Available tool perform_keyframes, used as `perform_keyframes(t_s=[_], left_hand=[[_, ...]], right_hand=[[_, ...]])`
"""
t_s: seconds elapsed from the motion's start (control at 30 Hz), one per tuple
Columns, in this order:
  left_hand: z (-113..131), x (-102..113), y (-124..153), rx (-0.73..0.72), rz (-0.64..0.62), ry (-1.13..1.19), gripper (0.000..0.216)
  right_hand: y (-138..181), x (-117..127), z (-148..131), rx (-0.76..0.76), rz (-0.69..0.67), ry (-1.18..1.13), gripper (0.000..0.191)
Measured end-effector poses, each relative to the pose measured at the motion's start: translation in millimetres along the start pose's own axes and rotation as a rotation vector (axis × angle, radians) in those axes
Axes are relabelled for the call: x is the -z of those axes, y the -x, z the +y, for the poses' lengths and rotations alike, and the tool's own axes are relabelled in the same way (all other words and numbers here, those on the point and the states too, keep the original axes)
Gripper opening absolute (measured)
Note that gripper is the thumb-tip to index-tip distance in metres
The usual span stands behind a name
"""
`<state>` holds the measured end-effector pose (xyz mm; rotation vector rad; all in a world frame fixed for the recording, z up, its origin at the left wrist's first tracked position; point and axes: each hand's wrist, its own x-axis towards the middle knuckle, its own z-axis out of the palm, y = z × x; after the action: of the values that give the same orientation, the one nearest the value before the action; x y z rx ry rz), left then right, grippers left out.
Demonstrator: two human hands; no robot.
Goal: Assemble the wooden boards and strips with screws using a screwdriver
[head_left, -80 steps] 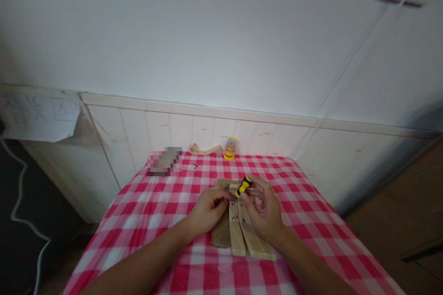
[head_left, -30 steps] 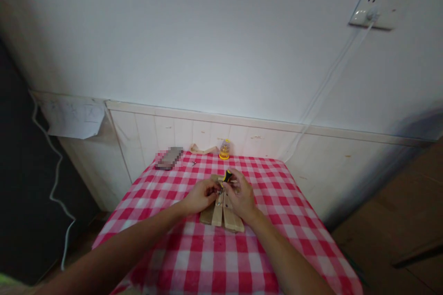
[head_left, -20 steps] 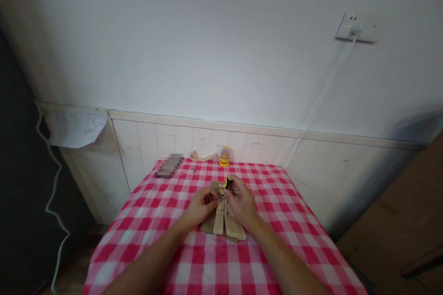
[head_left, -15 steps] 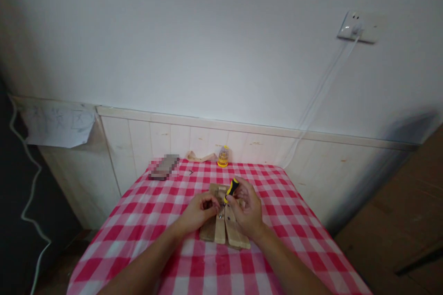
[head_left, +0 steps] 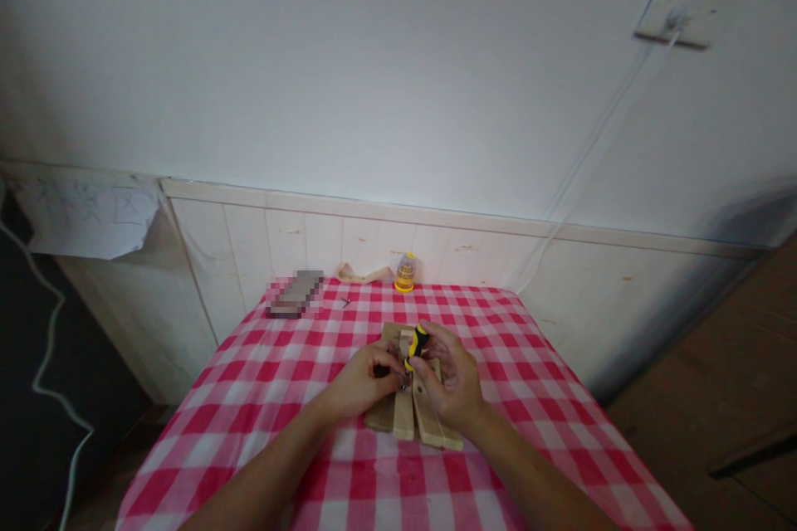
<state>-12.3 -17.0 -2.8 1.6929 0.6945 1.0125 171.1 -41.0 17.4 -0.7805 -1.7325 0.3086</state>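
My right hand [head_left: 459, 377] grips a small black and yellow screwdriver [head_left: 418, 342], held tilted with its tip pointing down at the wood. Beside that tip the fingers of my left hand [head_left: 361, 380] are pinched together; what they hold, if anything, is too small to make out. A shiny metal bit, perhaps a screw [head_left: 403, 386], shows just below them on a narrow wooden strip [head_left: 403, 419]. To its right a second wooden strip [head_left: 432, 421] lies at an angle, with a dark spot on it. Both strips rest on a flat wooden board [head_left: 378, 416], partly covered by my hands.
A red and white checked cloth [head_left: 349, 465] covers the table. At its back edge stand a yellow-capped clear container [head_left: 404, 274] and a pale curved strip [head_left: 364, 274]. A blurred-out flat object [head_left: 295, 294] and a small metal piece [head_left: 346, 302] lie back left.
The screwdriver stands more upright, and my left fingertips have come closer to its tip and the metal bit. The whole view has shifted slightly.
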Motion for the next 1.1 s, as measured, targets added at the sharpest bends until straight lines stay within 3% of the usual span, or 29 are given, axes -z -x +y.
perform_keyframes(t_s=[0.3, 0.5, 1.1], left_hand=[[4, 0, -2, 0.024, -0.036, 0.076, 0.009], [4, 0, -1, 0.056, -0.021, 0.039, 0.011], [-3, 1, 1, 0.031, 0.017, 0.008, 0.006]], right_hand=[[-8, 3, -9, -0.051, -0.149, -0.16, 0.043], [-9, 1, -6, -0.124, -0.106, -0.224, 0.046], [-2, -7, 2, -0.109, 0.045, 0.066, 0.05]])
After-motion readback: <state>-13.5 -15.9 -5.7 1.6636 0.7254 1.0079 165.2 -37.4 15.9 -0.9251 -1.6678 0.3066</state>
